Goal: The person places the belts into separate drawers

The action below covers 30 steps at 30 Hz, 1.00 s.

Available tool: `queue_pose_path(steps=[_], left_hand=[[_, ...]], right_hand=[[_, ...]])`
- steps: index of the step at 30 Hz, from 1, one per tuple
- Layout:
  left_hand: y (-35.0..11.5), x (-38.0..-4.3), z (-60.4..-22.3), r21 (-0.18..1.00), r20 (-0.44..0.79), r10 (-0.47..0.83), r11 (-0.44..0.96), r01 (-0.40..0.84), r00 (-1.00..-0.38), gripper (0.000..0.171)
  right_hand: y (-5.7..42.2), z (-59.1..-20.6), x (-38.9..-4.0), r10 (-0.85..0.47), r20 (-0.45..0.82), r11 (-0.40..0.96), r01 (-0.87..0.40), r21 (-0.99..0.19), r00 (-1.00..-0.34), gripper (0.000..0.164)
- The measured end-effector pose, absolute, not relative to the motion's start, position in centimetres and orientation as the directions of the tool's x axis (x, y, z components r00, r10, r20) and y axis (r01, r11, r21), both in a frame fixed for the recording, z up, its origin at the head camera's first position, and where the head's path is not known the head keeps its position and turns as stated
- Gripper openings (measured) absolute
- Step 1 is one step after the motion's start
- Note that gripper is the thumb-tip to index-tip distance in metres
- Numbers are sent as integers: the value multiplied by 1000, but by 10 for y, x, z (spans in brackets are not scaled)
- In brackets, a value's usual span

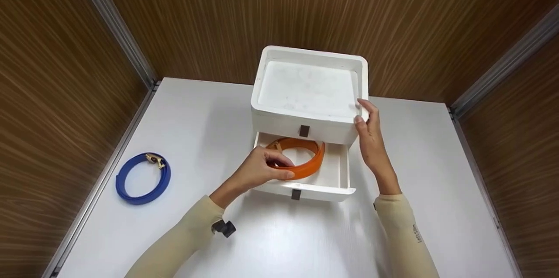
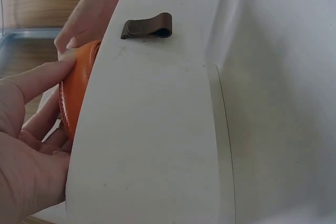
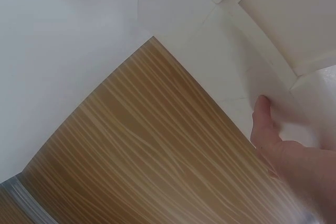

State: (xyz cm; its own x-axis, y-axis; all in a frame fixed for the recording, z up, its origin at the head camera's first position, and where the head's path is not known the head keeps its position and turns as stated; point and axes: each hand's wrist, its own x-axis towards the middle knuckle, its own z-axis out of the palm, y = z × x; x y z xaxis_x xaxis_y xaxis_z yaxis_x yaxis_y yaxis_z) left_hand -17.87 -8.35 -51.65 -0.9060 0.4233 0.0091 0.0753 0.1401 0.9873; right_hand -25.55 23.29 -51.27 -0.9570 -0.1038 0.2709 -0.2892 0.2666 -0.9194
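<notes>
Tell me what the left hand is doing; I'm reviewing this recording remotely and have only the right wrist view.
Observer: The left hand grips a coiled orange belt.
Operator: Where is that belt?
Observer: In the pulled-out lower drawer, though I can't tell whether it rests on the bottom.
Operator: Anything lying away from the hands?
Observer: Yes, a coiled blue belt lies on the table, left of the drawer unit in the head view.

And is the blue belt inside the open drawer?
No, the blue belt lies on the white table, off to the left of the drawer.
</notes>
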Motion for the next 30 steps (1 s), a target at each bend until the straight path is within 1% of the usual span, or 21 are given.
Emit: queue_pose_path(steps=[5,11,16,22,27,30], left_hand=[[-79,-183,-517,982,4,449,169,89,-893,17],[-79,-188,-521,976,9,528,180,123,-849,15],[-73,-194,-523,964,10,558,217,157,-830,13],[-61,-201,-526,921,30,572,304,245,-820,12],[-56,-202,-526,907,2,560,347,238,-828,13],[-56,-202,-528,900,-10,568,364,240,-823,12]], right_hand=[[235,-514,-255,-107,261,262,-280,-923,-959,55],[235,-514,-255,-114,267,259,-288,-922,-957,54],[234,-512,-254,-119,271,253,-293,-922,-955,54],[233,-512,-254,-124,279,254,-302,-919,-952,54],[234,-512,-254,-129,288,260,-313,-914,-949,54],[234,-513,-255,-124,286,261,-309,-914,-950,54]])
